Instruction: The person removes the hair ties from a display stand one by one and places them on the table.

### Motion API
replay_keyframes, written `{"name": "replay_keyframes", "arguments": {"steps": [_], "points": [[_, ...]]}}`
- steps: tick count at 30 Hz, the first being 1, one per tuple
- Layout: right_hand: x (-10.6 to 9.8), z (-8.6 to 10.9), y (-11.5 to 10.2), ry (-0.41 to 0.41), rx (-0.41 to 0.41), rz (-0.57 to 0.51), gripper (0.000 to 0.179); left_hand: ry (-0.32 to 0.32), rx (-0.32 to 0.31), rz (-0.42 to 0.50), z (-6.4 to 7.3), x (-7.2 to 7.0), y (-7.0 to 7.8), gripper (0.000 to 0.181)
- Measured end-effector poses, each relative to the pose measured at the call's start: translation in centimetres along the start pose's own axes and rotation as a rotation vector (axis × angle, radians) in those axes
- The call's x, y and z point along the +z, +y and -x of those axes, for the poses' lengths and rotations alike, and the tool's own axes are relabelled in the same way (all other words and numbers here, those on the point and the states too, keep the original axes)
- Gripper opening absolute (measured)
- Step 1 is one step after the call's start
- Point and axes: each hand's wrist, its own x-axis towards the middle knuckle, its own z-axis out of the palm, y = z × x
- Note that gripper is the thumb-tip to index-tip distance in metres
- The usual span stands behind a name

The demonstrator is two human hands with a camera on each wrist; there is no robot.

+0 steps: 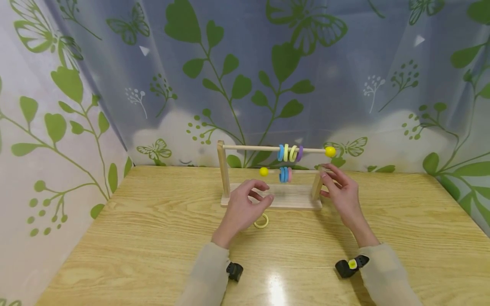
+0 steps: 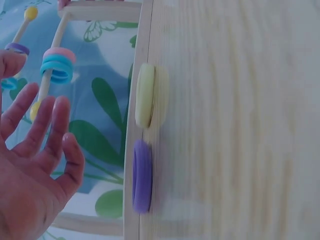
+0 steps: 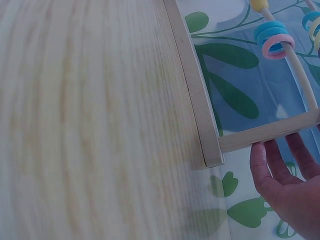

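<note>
A wooden stand (image 1: 275, 204) has two rods at different heights. The upper rod (image 1: 249, 148) carries blue, yellow and purple rings and ends in a yellow ball (image 1: 330, 151). On the lower rod hang two blue rings (image 1: 283, 174) and a pink ring (image 1: 289, 174). My left hand (image 1: 246, 203) is held in front of the stand, fingers spread and slightly bent, holding nothing. My right hand (image 1: 343, 195) holds the right post (image 3: 270, 131) near its top, fingertips against its outer side. A yellow ring (image 2: 145, 95) and a purple ring (image 2: 142, 177) rest on the table; the left hand hides the purple one in the head view.
The stand is on a wood-grain table (image 1: 153, 246), near its back edge. Behind it hangs a curtain (image 1: 245, 85) with leaf and butterfly prints. A second yellow ball (image 1: 263, 171) caps the lower rod's free left end, close above the left hand.
</note>
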Motion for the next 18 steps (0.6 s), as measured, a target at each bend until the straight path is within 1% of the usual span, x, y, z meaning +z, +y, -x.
{"name": "replay_keyframes", "arguments": {"steps": [9, 18], "points": [[0.0, 0.0, -0.1, 0.003, -0.004, -0.007, 0.046, 0.125, 0.009, 0.001, -0.7, 1.6, 0.6, 0.021], [-0.1, 0.0, -0.1, 0.001, -0.005, -0.004, 0.048, 0.219, -0.018, 0.001, -1.2, 3.4, 1.3, 0.023]]}}
